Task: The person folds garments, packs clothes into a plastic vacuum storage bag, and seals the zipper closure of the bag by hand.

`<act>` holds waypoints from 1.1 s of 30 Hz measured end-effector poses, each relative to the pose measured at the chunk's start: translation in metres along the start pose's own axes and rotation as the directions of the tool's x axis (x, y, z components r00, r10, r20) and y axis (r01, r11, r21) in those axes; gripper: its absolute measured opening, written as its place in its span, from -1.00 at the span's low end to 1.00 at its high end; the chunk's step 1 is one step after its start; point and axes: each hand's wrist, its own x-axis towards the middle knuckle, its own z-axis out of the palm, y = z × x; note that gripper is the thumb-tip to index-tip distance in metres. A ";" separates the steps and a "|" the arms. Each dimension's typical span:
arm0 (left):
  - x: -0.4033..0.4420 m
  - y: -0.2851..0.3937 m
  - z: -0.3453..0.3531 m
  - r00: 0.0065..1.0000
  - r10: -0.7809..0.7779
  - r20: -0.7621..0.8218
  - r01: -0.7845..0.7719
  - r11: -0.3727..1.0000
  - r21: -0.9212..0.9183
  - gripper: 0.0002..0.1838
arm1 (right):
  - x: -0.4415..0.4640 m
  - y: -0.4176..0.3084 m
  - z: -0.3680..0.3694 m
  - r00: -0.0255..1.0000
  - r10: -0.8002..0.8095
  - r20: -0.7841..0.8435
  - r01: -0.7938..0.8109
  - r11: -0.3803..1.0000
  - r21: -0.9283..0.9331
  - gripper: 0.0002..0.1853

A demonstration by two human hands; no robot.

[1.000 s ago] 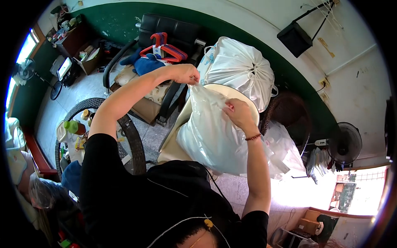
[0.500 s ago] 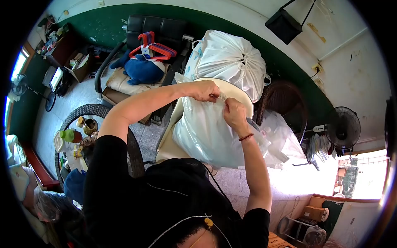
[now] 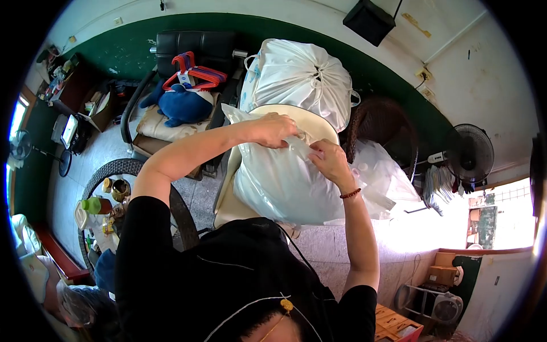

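A large, full white plastic bag (image 3: 285,182) rests on a cream chair (image 3: 228,212) in front of me. My left hand (image 3: 274,130) is closed on the gathered top of the bag, near the chair's backrest. A little to the right, my right hand (image 3: 330,161) pinches another part of the bag's top, with a strip of plastic stretched between the two hands. A beaded bracelet (image 3: 350,194) circles my right wrist. What fills the bag is hidden behind the cloudy plastic.
Behind the chair stands a bulging white drawstring bag (image 3: 302,80). To its left, a black armchair (image 3: 196,48) holds a blue plush toy (image 3: 183,105) and red hangers (image 3: 194,74). A wicker chair (image 3: 382,122), a fan (image 3: 468,153) and a cluttered round table (image 3: 117,168) surround me.
My hands have moved slightly apart, the right one lower and to the right, drawing out a strip of the bag's top. The whole view has shifted a little.
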 end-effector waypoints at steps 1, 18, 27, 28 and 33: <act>0.008 0.005 0.003 1.000 0.008 0.004 -0.008 1.000 -0.001 -0.76 | 0.000 0.003 0.001 1.000 0.006 -0.006 -0.006 1.000 -0.001 -0.80; 0.028 0.009 0.015 0.991 -0.102 0.084 0.116 0.975 -0.187 -0.84 | -0.007 0.014 0.006 0.996 0.027 -0.081 -0.030 0.999 -0.032 -0.84; 0.053 0.010 0.051 0.999 0.048 -0.024 -0.053 0.970 -0.236 -0.80 | -0.026 0.032 0.000 0.991 -0.055 -0.118 0.046 0.996 -0.078 -0.85; 0.057 0.007 0.058 0.998 0.052 -0.023 -0.056 0.971 -0.235 -0.80 | -0.026 0.033 0.003 0.991 -0.054 -0.122 0.044 0.996 -0.079 -0.85; 0.061 0.008 0.069 1.000 -0.012 0.004 0.013 0.944 -0.330 -0.82 | -0.026 0.039 0.020 0.985 -0.026 -0.171 0.005 0.993 -0.121 -0.90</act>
